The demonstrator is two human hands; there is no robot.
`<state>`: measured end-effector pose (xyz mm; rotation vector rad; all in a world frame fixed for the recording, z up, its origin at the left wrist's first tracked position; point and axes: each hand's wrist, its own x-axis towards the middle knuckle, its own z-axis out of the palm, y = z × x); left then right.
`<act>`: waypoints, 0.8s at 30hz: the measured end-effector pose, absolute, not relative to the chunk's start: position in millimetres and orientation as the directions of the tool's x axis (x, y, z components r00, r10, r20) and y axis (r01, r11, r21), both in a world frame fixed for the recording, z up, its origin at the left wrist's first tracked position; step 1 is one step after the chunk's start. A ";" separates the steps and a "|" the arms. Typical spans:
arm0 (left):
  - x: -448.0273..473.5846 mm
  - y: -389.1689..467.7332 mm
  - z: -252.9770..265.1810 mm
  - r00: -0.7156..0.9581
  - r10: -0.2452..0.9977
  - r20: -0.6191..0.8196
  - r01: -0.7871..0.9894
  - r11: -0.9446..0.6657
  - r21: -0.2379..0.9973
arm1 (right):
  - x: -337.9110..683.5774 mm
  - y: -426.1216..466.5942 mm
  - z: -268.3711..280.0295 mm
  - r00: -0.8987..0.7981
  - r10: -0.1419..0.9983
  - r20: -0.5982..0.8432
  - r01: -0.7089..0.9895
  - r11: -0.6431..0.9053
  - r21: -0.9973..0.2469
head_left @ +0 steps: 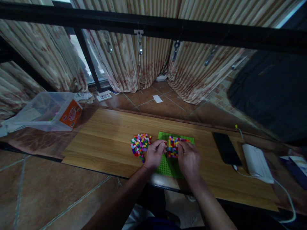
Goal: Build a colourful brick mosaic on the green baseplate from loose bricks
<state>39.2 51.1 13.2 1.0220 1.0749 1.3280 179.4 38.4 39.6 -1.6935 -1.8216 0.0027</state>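
Observation:
A green studded baseplate (169,167) lies on the wooden board, and a block of many-coloured toy bricks (172,147) stands on it. My right hand (189,158) is over the right side of this block, fingers bent and pressed to the bricks; whether a loose brick is between them is hidden. At the block's left edge is my left hand (155,153), its thumb and forefinger pinched together around something too small to make out. Close to the left of that hand, a pile of small loose bricks (140,145) is spread on the board.
The wooden board (100,137) carries a black phone (226,148) on the right, with a white power bank (257,163) and cable beside it. A clear plastic bin (48,110) with an orange label stands at the far left. A dark metal rail (153,24) crosses in front of curtains.

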 end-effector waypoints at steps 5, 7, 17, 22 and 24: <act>39.8 51.5 11.7 -0.027 1.000 -0.003 -0.199 -0.003 0.980 | 190.7 48.2 38.9 -0.011 0.893 0.449 0.925 0.180 -0.335; 39.8 51.6 10.4 -0.019 1.000 0.003 -0.197 -0.006 0.980 | 190.0 51.3 40.2 -0.009 0.901 0.434 0.929 0.168 -0.329; 41.2 51.7 9.6 -0.027 1.000 -0.006 -0.218 0.000 0.976 | 190.5 56.2 44.7 -0.032 0.917 0.398 0.932 0.171 -0.319; 41.1 51.9 8.4 -0.019 1.000 -0.014 -0.228 0.009 0.974 | 190.5 59.5 44.7 -0.065 0.920 0.387 0.927 0.199 -0.319; 41.0 51.9 9.0 -0.018 1.000 -0.021 -0.224 0.016 0.974 | 190.1 61.4 44.3 -0.060 0.918 0.392 0.917 0.205 -0.341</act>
